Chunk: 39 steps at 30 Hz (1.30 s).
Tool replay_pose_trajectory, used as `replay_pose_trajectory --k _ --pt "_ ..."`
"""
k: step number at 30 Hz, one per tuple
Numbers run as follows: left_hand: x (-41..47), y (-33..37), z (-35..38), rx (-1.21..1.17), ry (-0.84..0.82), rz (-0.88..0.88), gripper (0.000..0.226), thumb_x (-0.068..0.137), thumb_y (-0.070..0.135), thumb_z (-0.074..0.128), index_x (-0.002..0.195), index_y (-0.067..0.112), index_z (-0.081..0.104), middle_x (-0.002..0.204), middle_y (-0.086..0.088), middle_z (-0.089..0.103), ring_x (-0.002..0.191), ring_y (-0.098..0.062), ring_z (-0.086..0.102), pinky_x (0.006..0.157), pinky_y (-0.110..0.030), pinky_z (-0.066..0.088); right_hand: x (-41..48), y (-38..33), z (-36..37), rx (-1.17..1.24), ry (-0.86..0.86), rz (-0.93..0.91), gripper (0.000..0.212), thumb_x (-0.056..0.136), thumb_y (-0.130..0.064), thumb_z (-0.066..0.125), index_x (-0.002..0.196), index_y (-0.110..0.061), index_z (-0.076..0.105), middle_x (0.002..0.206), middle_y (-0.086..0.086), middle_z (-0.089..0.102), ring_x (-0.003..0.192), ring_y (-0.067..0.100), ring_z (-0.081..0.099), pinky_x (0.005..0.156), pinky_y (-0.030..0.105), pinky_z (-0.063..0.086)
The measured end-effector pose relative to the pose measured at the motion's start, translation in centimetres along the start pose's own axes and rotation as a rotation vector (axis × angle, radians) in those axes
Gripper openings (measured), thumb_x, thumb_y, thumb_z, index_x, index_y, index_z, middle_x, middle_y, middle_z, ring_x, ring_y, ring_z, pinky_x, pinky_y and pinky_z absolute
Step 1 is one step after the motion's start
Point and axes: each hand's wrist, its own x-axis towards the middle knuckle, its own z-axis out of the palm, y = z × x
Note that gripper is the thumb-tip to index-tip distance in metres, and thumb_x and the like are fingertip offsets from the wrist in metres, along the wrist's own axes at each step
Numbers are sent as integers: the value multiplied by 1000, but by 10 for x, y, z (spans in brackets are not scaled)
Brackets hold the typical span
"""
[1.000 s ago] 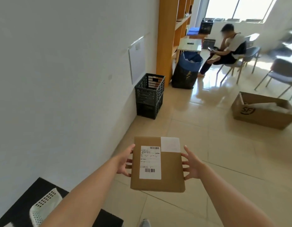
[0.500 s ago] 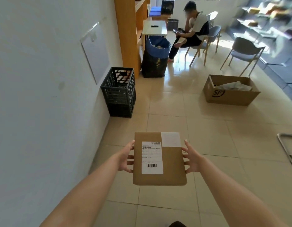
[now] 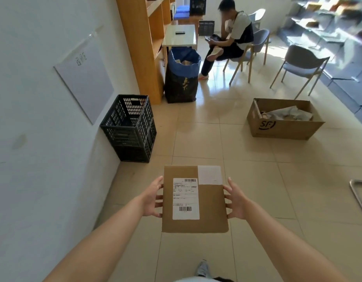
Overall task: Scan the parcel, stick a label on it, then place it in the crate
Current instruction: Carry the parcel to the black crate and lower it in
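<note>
A flat brown cardboard parcel (image 3: 210, 210) is held level in front of me above the tiled floor. A white shipping label (image 3: 185, 198) with barcodes is stuck on its top, and a plain white patch sits at its far right corner. My left hand (image 3: 152, 198) grips the parcel's left edge and my right hand (image 3: 235, 200) grips its right edge. A black plastic crate (image 3: 129, 127) stands on the floor against the left wall, ahead and left of the parcel.
An open cardboard box (image 3: 283, 121) lies on the floor at right. A black and blue bin bag (image 3: 182, 76) stands by wooden shelves (image 3: 143, 37). A person (image 3: 230, 33) sits on a chair beyond; another chair (image 3: 300, 66) is nearby. A metal frame (image 3: 358, 196) is at the right edge.
I have walked forward; the crate and cardboard box are closer and lower in view. Both hands keep the same grip on the parcel.
</note>
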Motion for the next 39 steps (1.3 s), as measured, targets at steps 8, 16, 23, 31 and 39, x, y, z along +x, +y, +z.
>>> replay_pose_trajectory --k 8,16,23,31,39 --pt "70 90 20 -56 16 -18 68 88 81 43 141 39 50 134 -14 62 122 -34 58 90 -62 55 67 -105 -35 -9 -38 34 84 88 -86 27 156 -38 39 160 2 39 135 37 43 111 77 28" --pt "160 184 -6 -97 37 -20 71 89 83 40 143 38 45 132 -11 61 119 -33 57 96 -66 50 162 -212 -19 -59 -45 51 84 88 -86 30 156 -37 38 161 2 38 143 38 38 111 77 28" --pt "231 281 -50 -165 -12 -46 78 89 83 38 151 36 41 139 -12 57 124 -33 55 97 -66 49 240 -321 23 -125 35 78 83 87 -87 32 154 -39 38 162 0 38 128 32 44 105 71 34" --pt "294 387 -103 -205 -4 -40 77 89 82 39 150 34 44 141 -14 58 128 -35 55 106 -74 41 307 -436 67 -148 13 66 81 88 -85 30 154 -38 41 160 2 40 128 34 46 108 72 31" --pt "358 481 -133 -269 20 -20 63 88 82 42 132 38 51 134 -13 63 123 -34 58 107 -75 39 389 -542 92 -215 -22 53 80 89 -85 30 154 -38 40 164 1 35 133 35 42 102 69 35"
